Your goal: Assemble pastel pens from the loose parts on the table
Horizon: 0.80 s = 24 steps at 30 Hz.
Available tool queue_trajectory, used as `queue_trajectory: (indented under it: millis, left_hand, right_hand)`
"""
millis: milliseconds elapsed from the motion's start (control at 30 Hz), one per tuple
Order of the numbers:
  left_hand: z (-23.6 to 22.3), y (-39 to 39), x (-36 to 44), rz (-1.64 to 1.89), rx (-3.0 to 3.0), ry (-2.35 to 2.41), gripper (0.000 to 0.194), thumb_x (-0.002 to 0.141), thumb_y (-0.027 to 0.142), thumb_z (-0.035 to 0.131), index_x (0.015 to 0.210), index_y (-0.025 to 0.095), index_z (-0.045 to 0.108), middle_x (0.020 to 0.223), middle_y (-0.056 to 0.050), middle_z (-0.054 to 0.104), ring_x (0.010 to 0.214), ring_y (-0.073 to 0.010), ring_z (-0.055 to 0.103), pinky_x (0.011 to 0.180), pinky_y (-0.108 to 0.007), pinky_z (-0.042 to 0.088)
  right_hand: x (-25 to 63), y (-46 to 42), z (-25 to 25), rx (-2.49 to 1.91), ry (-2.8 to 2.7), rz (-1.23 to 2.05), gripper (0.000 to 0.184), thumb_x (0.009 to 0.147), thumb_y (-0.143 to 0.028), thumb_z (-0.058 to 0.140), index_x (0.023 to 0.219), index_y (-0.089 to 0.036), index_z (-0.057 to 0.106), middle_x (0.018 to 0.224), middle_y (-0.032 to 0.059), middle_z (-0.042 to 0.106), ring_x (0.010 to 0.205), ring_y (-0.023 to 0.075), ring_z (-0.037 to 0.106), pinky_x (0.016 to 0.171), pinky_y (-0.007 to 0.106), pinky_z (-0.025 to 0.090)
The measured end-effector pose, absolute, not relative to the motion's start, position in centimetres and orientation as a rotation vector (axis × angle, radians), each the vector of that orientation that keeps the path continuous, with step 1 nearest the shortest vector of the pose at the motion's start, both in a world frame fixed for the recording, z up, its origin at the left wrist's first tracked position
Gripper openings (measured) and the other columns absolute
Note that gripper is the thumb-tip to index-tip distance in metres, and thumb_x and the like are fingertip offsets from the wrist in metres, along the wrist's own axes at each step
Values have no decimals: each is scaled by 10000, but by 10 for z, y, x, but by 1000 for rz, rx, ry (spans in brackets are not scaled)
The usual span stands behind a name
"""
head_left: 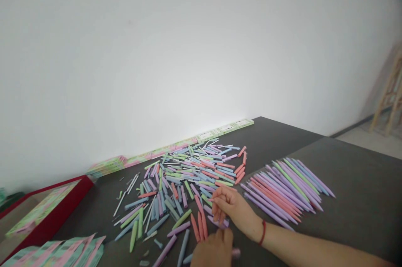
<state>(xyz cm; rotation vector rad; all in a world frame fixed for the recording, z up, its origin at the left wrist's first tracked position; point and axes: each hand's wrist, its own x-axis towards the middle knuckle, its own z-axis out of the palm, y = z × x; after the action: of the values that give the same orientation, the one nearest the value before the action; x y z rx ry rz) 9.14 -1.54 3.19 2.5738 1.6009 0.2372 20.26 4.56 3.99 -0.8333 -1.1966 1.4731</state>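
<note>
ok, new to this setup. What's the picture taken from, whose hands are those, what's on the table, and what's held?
No machine here: these are one person's bare hands, seen from a camera worn on that person's head, looking forward and down. The right hand, with a thin red wrist cord, is above the left hand in the picture. A slim purple plastic tube shows between them; blur hides whether either hand grips it or anything else.

On the dark, flat tabletop lie a spread of loose pastel pen parts and, to the right, a row of slim, pointed pastel pens. At the left are an open dark-red box and teal-and-pink flat packets.
</note>
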Motion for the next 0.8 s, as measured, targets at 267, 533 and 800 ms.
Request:
queue_trajectory:
  millis: [267, 533, 800]
  left_hand:
    - [44, 15, 37, 968, 2030, 1457, 177, 880, 273, 441, 806, 208, 588, 804, -65, 661, 756, -218, 620, 738, -326, 458]
    - [42, 14, 26, 1369, 698, 1041, 516, 673, 670, 623, 820, 176, 601, 495, 83, 477, 383, -25, 241, 341, -119, 179]
    - [39, 7, 30, 1214, 672, 852, 434, 631, 539, 745, 806, 183, 570, 479, 102, 484, 322, 5, 263, 296, -96, 167]
  right_hand:
    - [207, 45, 41, -909, -1284, 1363, 321, 804, -507, 562, 787, -196, 484, 601, -26, 627, 466, 126, 587, 460, 248, 459]
    - [202, 19, 50, -891, -1574, 1296, 209, 887, -401, 488, 814, -206, 483, 624, -17, 616, 530, 129, 603, 502, 240, 467]
    - [205, 14, 49, -906, -1732, 1131, 108, 909, -281, 452, 833, -219, 498, 648, -13, 635, 571, 133, 618, 548, 236, 475]
